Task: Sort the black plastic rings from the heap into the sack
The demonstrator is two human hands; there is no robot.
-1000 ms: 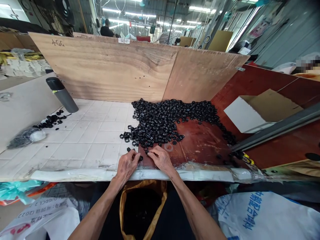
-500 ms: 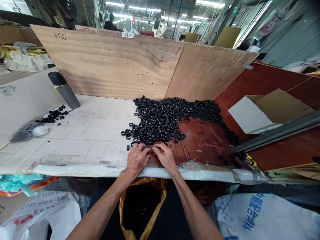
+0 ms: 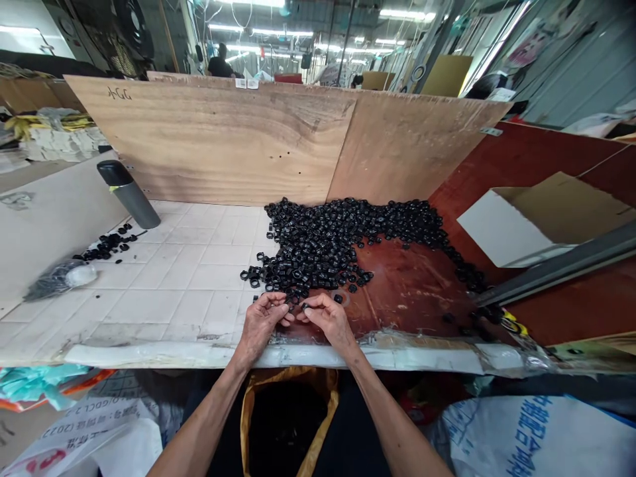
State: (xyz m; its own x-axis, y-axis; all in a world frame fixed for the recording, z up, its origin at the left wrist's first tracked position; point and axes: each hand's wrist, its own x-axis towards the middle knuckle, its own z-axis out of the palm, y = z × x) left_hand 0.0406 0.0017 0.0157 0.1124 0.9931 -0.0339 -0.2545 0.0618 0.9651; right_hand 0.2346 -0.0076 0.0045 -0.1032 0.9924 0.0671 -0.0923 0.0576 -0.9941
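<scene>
A large heap of small black ring-shaped pieces [image 3: 322,242] lies on the table, its near edge just beyond my fingertips. My left hand [image 3: 262,323] is closed in a pinch, with a dark bit showing at its thumb tip. Opposite it, my right hand [image 3: 328,320] pinches a small black piece [image 3: 305,306] between thumb and forefinger. The two sets of fingertips almost meet above the table's front. What exactly the left fingers grip is too small to make out. Below, between my knees, hangs an open yellow-rimmed bag [image 3: 247,424] with a dark inside.
A wooden board [image 3: 223,142] closes off the table's back. At left stand a grey bottle [image 3: 136,202], loose black pieces [image 3: 106,245] and a plastic bag [image 3: 57,279]. An open carton [image 3: 511,228] and a metal bar [image 3: 556,275] are at right. White sacks [image 3: 541,434] lie below.
Both hands have drawn back slightly from the heap toward the table's front edge. A small black piece now shows in the right fingertips. The view has tilted up a little.
</scene>
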